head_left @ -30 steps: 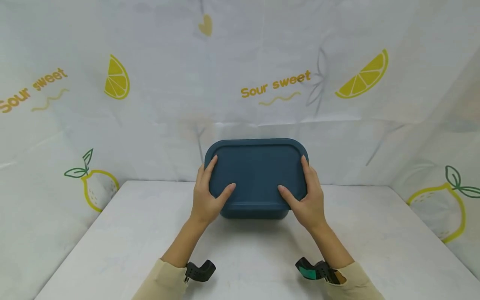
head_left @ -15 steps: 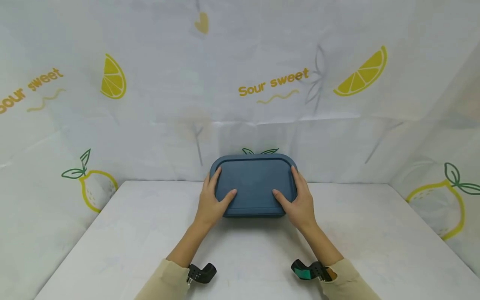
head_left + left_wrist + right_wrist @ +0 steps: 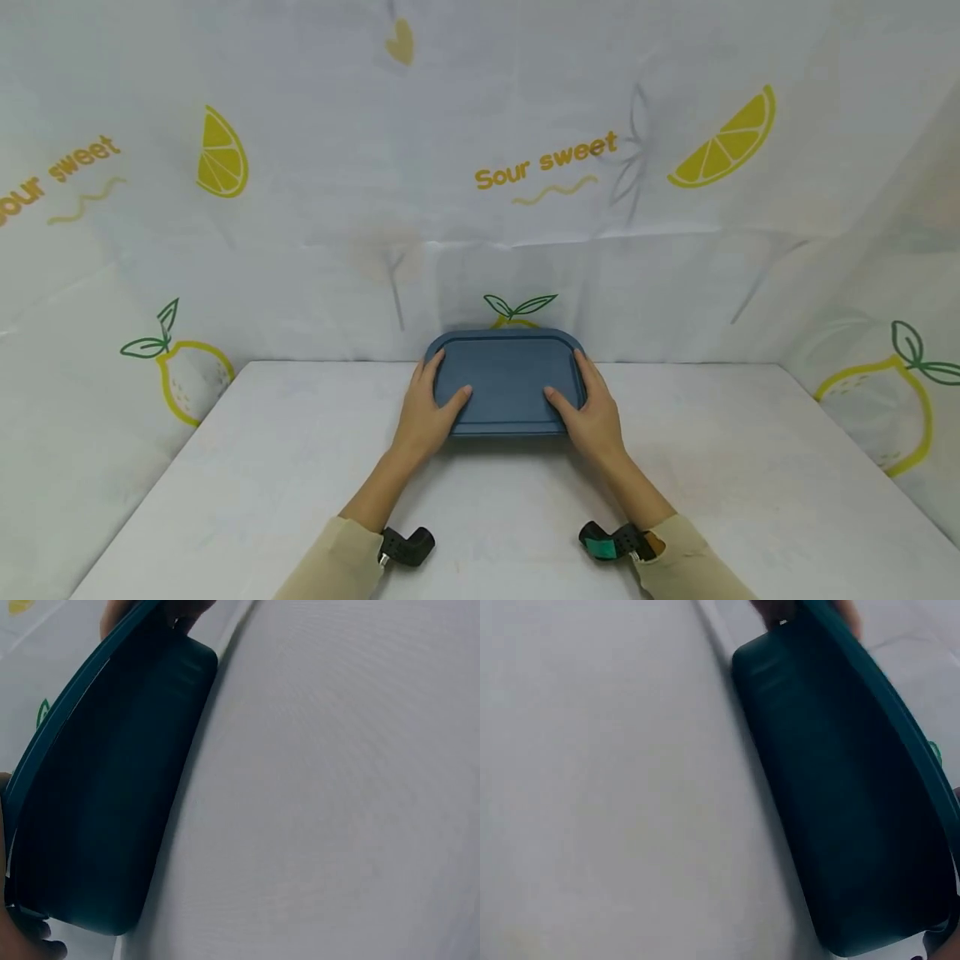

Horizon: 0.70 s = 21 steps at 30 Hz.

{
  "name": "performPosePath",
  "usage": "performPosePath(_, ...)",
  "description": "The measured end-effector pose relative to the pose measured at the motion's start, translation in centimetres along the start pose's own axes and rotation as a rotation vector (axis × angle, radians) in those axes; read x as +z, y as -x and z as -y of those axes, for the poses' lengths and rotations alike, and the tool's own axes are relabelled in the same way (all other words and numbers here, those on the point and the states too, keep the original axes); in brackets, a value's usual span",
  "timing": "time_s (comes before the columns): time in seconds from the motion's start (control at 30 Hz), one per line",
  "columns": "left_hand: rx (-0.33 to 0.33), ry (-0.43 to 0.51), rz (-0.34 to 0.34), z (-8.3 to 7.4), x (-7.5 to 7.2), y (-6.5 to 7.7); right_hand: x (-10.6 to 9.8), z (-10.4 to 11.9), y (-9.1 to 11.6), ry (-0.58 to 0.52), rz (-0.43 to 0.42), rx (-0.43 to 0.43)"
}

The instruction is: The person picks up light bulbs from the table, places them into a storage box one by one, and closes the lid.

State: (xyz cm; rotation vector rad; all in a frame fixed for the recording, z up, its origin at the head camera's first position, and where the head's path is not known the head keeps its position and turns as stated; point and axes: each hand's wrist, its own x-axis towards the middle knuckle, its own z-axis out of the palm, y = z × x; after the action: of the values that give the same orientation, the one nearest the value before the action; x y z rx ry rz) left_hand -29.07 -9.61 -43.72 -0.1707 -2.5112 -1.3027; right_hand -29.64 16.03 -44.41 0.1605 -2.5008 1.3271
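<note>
A blue lidded storage box [image 3: 507, 379] stands at the middle of the table's back edge, its lid facing up. My left hand [image 3: 422, 419] grips its left end, thumb over the lid and fingers along the side. The right hand [image 3: 598, 423] holds the opposite end the same way. Seen from the left wrist, the box's long front wall [image 3: 112, 780] has its bottom edge right along the tabletop. The right wrist view has that front wall [image 3: 832, 787] too, with the lid rim overhanging it. What the box contains is hidden by the lid.
A white table [image 3: 300, 467] spreads around the box. Right behind it hangs a white sheet [image 3: 337, 208] printed with lemons and lettering, which also covers both sides. Each wrist carries a black camera mount, such as the left mount [image 3: 408, 547].
Both hands have brought the box down toward the tabletop, and it looks smaller in the head view. A lemon print behind it has come into sight. Both hands keep their grip.
</note>
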Motion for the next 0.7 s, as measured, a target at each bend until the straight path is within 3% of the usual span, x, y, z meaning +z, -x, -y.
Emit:
performPosePath(0.37, -0.120, 0.012, 0.072, 0.0, -0.2, -0.6, -0.3, 0.2, -0.4, -0.001, 0.098, 0.105)
performPosePath(0.7, -0.152, 0.026, 0.103, 0.1, -0.3, -1.0, -0.4, 0.2, -0.6, 0.003, 0.128, 0.118)
